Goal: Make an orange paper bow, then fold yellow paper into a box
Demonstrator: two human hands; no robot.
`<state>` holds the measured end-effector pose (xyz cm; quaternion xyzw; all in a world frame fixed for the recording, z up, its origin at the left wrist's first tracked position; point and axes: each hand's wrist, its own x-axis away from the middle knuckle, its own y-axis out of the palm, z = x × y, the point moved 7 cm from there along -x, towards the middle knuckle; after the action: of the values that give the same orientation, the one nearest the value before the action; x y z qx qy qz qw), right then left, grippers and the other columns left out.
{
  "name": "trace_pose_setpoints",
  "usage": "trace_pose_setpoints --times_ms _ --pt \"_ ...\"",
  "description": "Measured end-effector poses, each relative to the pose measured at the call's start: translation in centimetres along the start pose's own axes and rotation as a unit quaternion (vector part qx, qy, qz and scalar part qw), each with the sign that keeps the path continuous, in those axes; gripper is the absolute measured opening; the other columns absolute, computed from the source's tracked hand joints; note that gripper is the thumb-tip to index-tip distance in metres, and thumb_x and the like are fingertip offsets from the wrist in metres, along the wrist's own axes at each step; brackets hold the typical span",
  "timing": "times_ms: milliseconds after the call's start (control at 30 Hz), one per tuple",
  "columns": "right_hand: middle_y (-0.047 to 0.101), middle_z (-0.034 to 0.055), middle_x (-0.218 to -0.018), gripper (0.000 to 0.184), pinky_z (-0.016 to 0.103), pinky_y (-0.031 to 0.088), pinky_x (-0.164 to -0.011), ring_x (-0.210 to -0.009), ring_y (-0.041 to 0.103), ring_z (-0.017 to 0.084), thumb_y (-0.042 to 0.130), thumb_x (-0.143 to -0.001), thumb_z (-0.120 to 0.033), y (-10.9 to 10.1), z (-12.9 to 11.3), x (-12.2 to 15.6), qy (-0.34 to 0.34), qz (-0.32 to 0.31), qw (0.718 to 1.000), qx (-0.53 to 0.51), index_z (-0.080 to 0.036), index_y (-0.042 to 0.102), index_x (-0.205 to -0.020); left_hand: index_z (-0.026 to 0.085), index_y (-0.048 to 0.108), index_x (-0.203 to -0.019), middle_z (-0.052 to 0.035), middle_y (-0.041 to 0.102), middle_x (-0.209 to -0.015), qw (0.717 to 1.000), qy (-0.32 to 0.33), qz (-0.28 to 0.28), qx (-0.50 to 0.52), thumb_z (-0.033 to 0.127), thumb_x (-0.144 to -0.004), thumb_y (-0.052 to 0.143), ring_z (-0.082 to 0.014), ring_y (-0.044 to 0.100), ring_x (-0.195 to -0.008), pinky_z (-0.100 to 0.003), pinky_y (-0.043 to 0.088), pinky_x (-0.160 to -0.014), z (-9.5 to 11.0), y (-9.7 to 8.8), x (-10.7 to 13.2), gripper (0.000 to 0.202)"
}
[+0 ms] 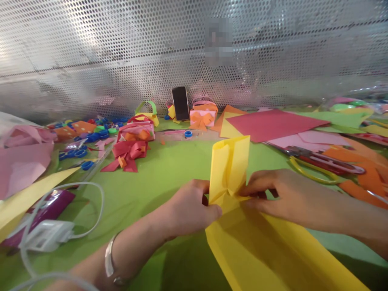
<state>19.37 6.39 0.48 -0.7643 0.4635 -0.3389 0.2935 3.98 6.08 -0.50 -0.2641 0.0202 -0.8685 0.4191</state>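
A large sheet of yellow paper stretches from the middle of the view to the bottom right. Its far end is folded up into an upright, creased flap, pinched in at the middle. My left hand grips the left edge of the fold, thumb in front and fingers behind. On the right edge, my right hand pinches the paper near the crease, with its fingertips partly hidden by the fold. A silver bracelet circles my left wrist.
Scissors with yellow handles lie right, beside a red cutter and stacked coloured paper. Small paper bags and a phone stand by the perforated metal wall. A white charger with cable lies left on the green tabletop.
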Motion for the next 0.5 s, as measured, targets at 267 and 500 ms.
trace_pose_setpoints --times_ms 267,500 --pt "0.073 0.0063 -0.086 0.017 0.03 0.05 -0.067 -0.08 0.067 0.023 0.059 -0.073 -0.029 -0.7 1.0 -0.7 0.086 0.034 0.992 -0.084 -0.019 0.066 -0.084 0.015 0.065 -0.083 0.0003 0.061 -0.07 0.998 0.059 0.002 -0.038 0.015 -0.065 0.052 -0.0138 0.054 -0.064 -0.021 0.04 -0.055 0.3 0.0 -0.2 0.022" --pt "0.073 0.0036 -0.095 0.025 0.028 0.05 -0.069 -0.09 0.067 0.023 0.058 -0.071 -0.026 0.2 -0.1 -1.0 0.016 -0.052 0.98 -0.194 -0.018 0.067 -0.093 0.017 0.063 -0.078 0.0021 0.055 -0.062 0.993 0.06 0.041 -0.094 0.015 -0.067 0.05 -0.0121 0.047 -0.055 -0.021 0.035 -0.05 0.3 -0.3 0.1 0.016"
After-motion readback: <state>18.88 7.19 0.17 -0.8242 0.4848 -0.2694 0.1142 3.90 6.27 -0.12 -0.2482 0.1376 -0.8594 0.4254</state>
